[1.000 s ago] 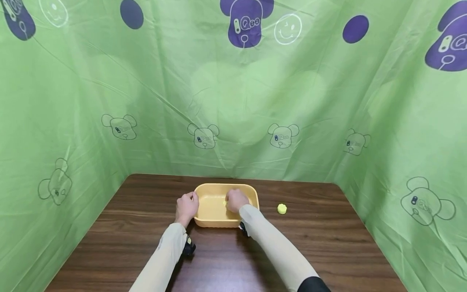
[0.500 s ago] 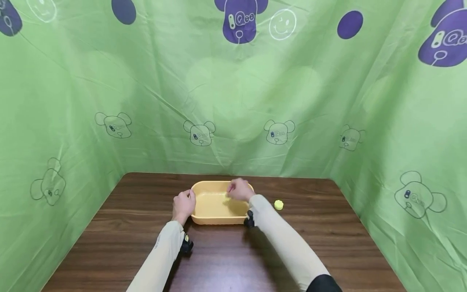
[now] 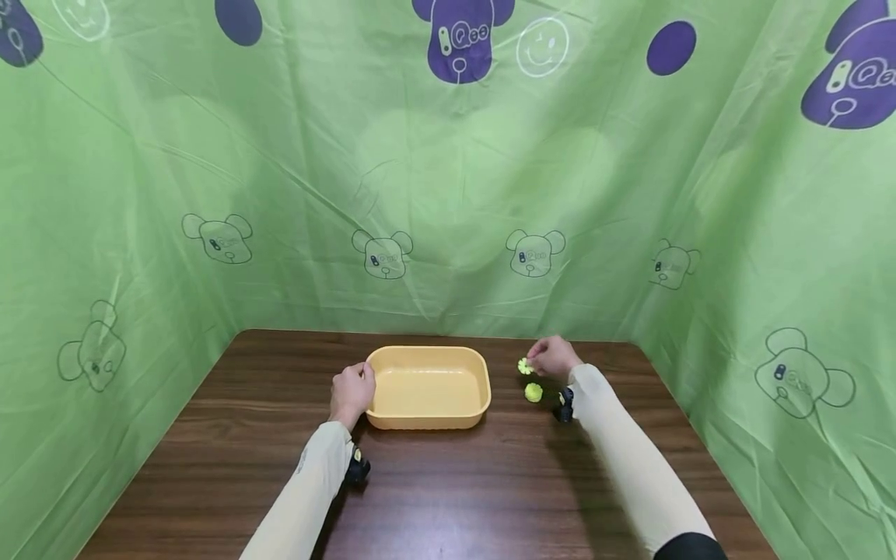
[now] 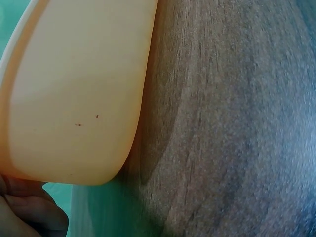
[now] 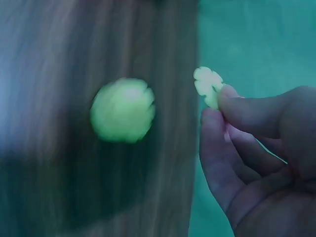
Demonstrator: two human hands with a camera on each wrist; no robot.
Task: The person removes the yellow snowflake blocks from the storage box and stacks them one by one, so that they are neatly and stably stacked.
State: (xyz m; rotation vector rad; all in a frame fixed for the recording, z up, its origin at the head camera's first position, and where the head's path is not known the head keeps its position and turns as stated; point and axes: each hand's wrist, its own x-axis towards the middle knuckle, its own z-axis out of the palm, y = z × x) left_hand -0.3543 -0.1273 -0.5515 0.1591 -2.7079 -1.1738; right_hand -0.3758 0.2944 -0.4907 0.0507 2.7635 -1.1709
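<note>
My left hand (image 3: 352, 394) holds the left end of a pale yellow-orange plastic basin (image 3: 428, 422) by its rim. In the left wrist view the basin's side wall (image 4: 79, 89) fills the upper left, and curled fingers (image 4: 34, 210) meet its end. To the right of the basin, my right hand (image 3: 556, 359) pinches a thin yellow-green flower-shaped piece (image 5: 207, 83) between thumb and fingertips. Just in front of that hand, a thicker round yellow-green piece with a scalloped edge (image 3: 533, 393) lies on the table; the right wrist view shows it blurred.
The dark wood-grain table (image 3: 434, 490) runs back to a green printed curtain (image 3: 448, 303), which also hangs along both sides. Nothing shows inside the basin. A small black device (image 3: 358, 467) is worn at the left wrist, another at the right.
My right hand has lifted out of the basin and moved right, past its rim, carrying the flower-shaped piece over beside the round one. The left hand has stayed at the basin's left end.
</note>
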